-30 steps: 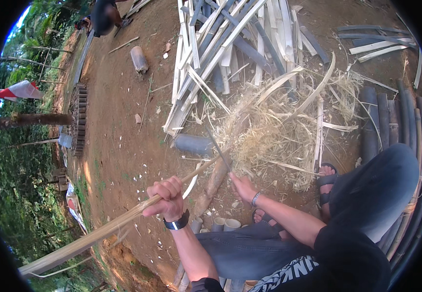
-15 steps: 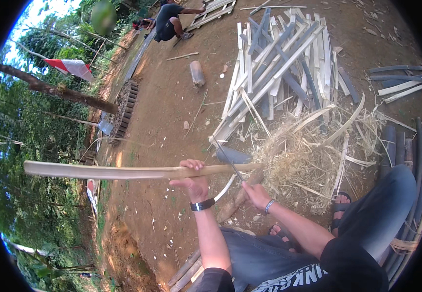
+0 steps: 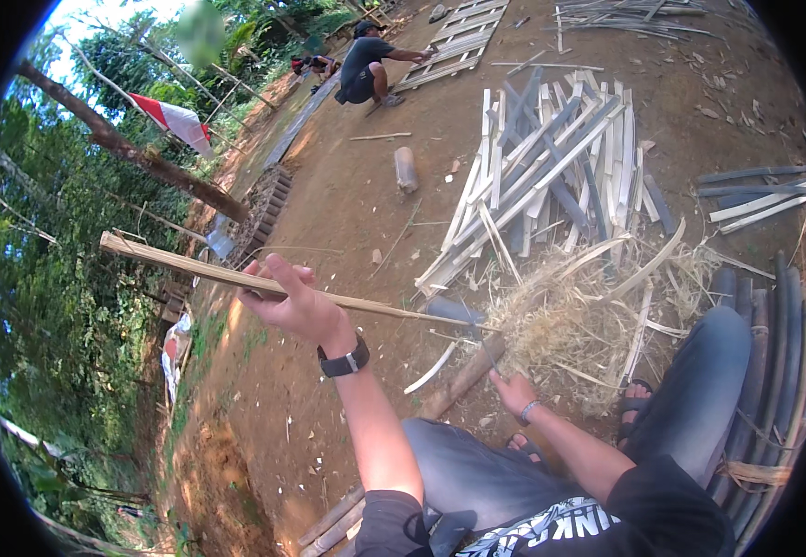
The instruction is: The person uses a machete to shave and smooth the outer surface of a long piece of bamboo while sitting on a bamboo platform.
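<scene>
A long, narrow bamboo strip [image 3: 175, 262] slants across the middle, its left end raised and its right end down by the wood shavings. My left hand [image 3: 303, 304] grips it with the thumb upward, partway along. My right hand [image 3: 514, 394] is closed round the handle of a knife [image 3: 487, 347], whose thin blade points away from me, close to the strip's lower end. Whether blade and strip touch, I cannot tell. Beneath them lies a short log [image 3: 463, 382]. Curled pale bamboo shavings [image 3: 561, 320] are heaped to the right of the knife.
Beyond the shavings lies a big pile of split bamboo strips [image 3: 552, 158]. Bamboo poles [image 3: 774, 371] run along my right side. A cylindrical piece [image 3: 406, 170] lies on the dirt. Farther off, a person [image 3: 366, 70] squats beside a slatted bamboo frame [image 3: 459, 42].
My left hand has turned and moved left and up along with the strip. The strip now slopes down to the right and shows a narrower side. The knife has shifted down and right.
</scene>
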Action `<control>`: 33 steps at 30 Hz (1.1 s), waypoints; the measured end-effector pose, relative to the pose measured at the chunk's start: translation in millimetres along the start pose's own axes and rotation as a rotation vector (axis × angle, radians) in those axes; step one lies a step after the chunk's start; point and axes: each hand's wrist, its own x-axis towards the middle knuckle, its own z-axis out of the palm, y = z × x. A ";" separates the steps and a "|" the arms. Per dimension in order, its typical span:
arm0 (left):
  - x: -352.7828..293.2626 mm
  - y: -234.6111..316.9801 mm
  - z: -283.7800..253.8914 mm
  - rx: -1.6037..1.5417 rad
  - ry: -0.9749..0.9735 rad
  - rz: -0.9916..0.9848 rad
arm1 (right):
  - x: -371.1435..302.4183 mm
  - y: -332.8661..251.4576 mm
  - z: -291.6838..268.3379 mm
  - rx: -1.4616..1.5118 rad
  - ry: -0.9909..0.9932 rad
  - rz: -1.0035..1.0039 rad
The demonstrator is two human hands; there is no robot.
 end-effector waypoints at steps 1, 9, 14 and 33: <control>1.7 7.6 4.2 0.021 0.011 0.009 | 0.3 1.1 -0.7 0.009 -0.006 0.004; 22.5 12.1 -28.2 -0.255 -0.278 -0.184 | -31.1 -39.7 -14.1 0.065 -0.123 -0.158; 31.0 4.6 -46.9 -0.598 -0.668 -0.390 | -38.6 -86.7 -18.8 0.277 -0.304 -0.330; 13.6 24.6 -81.6 -1.071 -1.039 -0.365 | 10.0 9.1 -5.4 0.481 -0.334 0.163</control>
